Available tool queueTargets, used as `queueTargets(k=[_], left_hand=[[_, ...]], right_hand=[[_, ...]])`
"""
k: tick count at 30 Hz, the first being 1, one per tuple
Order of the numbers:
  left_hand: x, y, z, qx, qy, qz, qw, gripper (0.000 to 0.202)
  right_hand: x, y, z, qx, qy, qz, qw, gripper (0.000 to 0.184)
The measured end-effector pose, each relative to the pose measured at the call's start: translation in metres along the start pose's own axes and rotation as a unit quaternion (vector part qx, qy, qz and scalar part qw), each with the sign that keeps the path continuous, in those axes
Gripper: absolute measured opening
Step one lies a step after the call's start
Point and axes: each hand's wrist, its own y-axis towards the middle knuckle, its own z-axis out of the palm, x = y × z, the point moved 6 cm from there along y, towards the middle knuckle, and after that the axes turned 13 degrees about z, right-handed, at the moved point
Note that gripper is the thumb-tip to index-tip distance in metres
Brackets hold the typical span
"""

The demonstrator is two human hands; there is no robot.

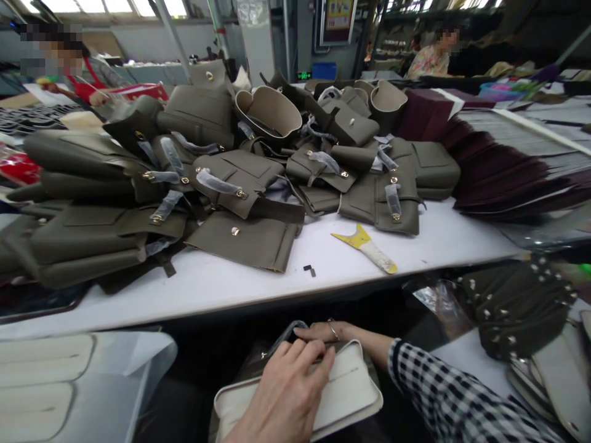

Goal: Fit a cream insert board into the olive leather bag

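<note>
Low in front of me is an olive handbag [252, 362] with a cream panel [348, 384] that has rounded corners and a thin slit. My left hand [289, 384] lies across this panel, its bent fingers closed at the far edge. Just beyond it, my right hand [323, 331] reaches in from the right and grips the bag's olive side; some of its fingers are hidden. A plastic-wrapped handle [290, 330] shows beside the right fingertips.
Olive handbags [240, 175] with wrapped handles are heaped on the white table [258, 292]. A yellow-and-white scraper-like tool [367, 247] lies near its front edge. Maroon sheets [498, 166] stack at right, cream panels [41, 363] at lower left. Two people work farther back.
</note>
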Motion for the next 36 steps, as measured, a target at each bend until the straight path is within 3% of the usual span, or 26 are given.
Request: queueTargets(k=[8,14,17,20,24,29,32,34,36], left_hand=[[-0.001,0.003,0.021,0.044,0.093,0.015,0.995,0.046],[-0.009,0.008,0.020,0.076,0.100,-0.015,0.992,0.050],[-0.015,0.009,0.009,0.068,0.089,-0.028,0.993,0.050],[-0.019,0.006,0.001,0.047,0.080,-0.041,0.995,0.048],[-0.025,-0.002,-0.004,-0.009,0.069,-0.052,0.996,0.041],[-0.032,-0.015,-0.012,-0.068,0.005,-0.055,0.996,0.032],[-0.015,-0.032,-0.024,-0.105,-0.095,-0.072,0.987,0.026],[0.018,-0.053,-0.030,-0.149,-0.189,-0.145,0.960,0.030],[0.060,-0.082,-0.024,-0.175,-0.272,-0.259,0.910,0.043]], right_hand=[[-0.011,0.007,0.013,0.062,-0.122,0.070,0.988,0.051],[-0.006,0.004,0.000,0.016,-0.128,0.056,0.990,0.050],[0.013,-0.009,-0.019,-0.050,-0.121,0.033,0.991,0.052],[0.048,-0.038,-0.025,-0.079,-0.102,-0.020,0.991,0.057],[0.086,-0.076,-0.003,-0.072,-0.117,-0.061,0.989,0.063],[0.093,-0.084,0.019,-0.128,-0.205,-0.044,0.969,0.061],[0.095,-0.085,0.027,-0.148,-0.264,-0.051,0.952,0.066],[0.098,-0.088,0.032,-0.155,-0.302,-0.060,0.939,0.068],[0.102,-0.091,0.036,-0.163,-0.334,-0.059,0.927,0.068]])
